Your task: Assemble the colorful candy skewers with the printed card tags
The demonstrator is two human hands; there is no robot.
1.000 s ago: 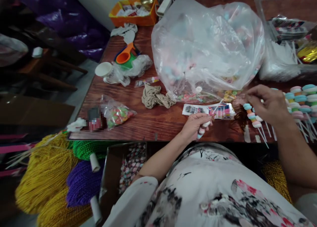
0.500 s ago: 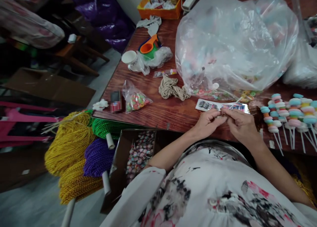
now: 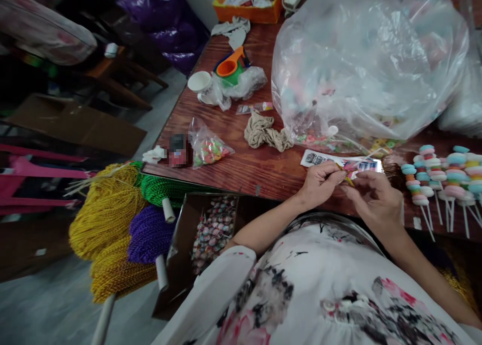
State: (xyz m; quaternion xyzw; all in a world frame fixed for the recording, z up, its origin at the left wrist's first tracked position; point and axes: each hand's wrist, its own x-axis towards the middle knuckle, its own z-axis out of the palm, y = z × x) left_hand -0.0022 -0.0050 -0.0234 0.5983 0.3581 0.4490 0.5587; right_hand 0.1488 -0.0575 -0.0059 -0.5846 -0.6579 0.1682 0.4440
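Above my lap at the table edge, my left hand [image 3: 321,184] pinches a small yellow strip [image 3: 349,181]. My right hand [image 3: 372,194] is just to its right, thumb and fingers apart, close to the strip's other side. A thin white stick [image 3: 371,155] slants up behind the fingers, over a white printed label strip [image 3: 320,159] lying on the table. What the stick belongs to is partly hidden by my hands. Pastel beaded sticks [image 3: 455,177] lie on the right. Thin brown strands [image 3: 392,171] lie between them and my right hand.
A big clear bag [image 3: 361,69] fills the table's back. Further left are a crumpled cloth [image 3: 263,131], a small candy bag [image 3: 211,149], a cup [image 3: 199,82] and an orange bin [image 3: 246,13]. Below the edge stand an open carton [image 3: 171,269] and yellow cord bundles [image 3: 109,214].
My right hand has parted from my left and its fingers have spread. The yellow strip now shows at my left fingertips. The whole view has shifted slightly.
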